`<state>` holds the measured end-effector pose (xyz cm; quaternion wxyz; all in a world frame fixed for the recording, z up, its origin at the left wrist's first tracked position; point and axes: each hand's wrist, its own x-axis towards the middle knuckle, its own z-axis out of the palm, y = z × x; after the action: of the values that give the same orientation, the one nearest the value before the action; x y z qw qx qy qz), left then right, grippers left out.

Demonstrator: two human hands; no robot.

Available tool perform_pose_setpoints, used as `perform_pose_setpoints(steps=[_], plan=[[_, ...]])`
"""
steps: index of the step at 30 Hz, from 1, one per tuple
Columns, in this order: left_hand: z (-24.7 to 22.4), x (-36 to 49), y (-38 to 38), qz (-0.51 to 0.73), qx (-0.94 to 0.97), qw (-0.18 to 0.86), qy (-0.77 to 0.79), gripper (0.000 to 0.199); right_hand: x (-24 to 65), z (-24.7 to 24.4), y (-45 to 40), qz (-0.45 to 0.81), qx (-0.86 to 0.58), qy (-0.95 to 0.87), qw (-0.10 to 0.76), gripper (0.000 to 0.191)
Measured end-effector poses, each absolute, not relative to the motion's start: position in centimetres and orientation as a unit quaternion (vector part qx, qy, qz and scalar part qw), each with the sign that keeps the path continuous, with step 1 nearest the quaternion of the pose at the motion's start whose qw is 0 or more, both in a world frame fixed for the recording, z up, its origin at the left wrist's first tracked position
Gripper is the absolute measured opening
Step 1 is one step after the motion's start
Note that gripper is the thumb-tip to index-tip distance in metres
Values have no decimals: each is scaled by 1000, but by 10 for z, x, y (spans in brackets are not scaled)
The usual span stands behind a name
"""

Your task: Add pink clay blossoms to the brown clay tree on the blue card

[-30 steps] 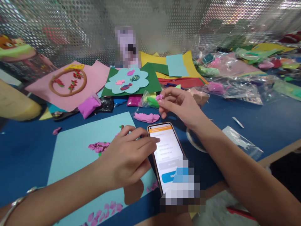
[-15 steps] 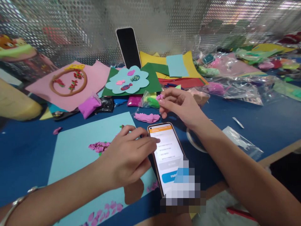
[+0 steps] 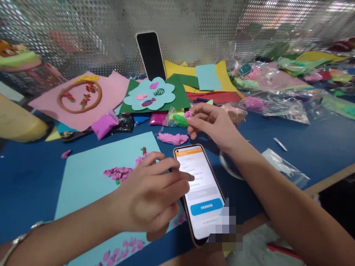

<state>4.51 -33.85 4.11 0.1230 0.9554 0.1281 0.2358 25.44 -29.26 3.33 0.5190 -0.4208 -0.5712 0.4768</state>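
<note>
A lit phone (image 3: pixel 205 194) lies on the blue table, its screen showing lines of text and a blue button. Over it reaches my left hand (image 3: pixel 155 190), forefinger extended onto the screen, other fingers loosely curled, holding nothing. Beyond the phone, my right hand (image 3: pixel 209 123) pinches a small piece of pink clay (image 3: pixel 188 114) between thumb and forefinger. A pink clay roll (image 3: pixel 172 138) lies just left of that hand. Under my left forearm is a light-blue sheet (image 3: pixel 83 173) with pink clay blossoms (image 3: pixel 118 173) on a brown branch and loose petals (image 3: pixel 124 249) near its lower edge.
A dark-screened phone (image 3: pixel 152 55) leans on the perforated metal panel. Before it are a cloud-shaped card with fish (image 3: pixel 163 101) and colored papers. Pink paper with a brown ring (image 3: pixel 59 99) sits at left, plastic bags of clay (image 3: pixel 256 103) at right. A clear bag (image 3: pixel 285 166) lies near the edge.
My left hand has moved slightly right and down, its forefinger lower on the screen. The list on the screen has shifted. More of the blossoms shows. My right hand has stayed put.
</note>
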Motion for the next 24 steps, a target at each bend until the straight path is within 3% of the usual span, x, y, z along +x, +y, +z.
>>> perform_pose_setpoints(steps=[16,24], plan=[[44,46,-342,235,949,161,136,25,255,34,-293,478,-419,-569,521,18],[42,45,-337,169,956,144,192,25,255,33,-293,478,-422,-570,519,19]])
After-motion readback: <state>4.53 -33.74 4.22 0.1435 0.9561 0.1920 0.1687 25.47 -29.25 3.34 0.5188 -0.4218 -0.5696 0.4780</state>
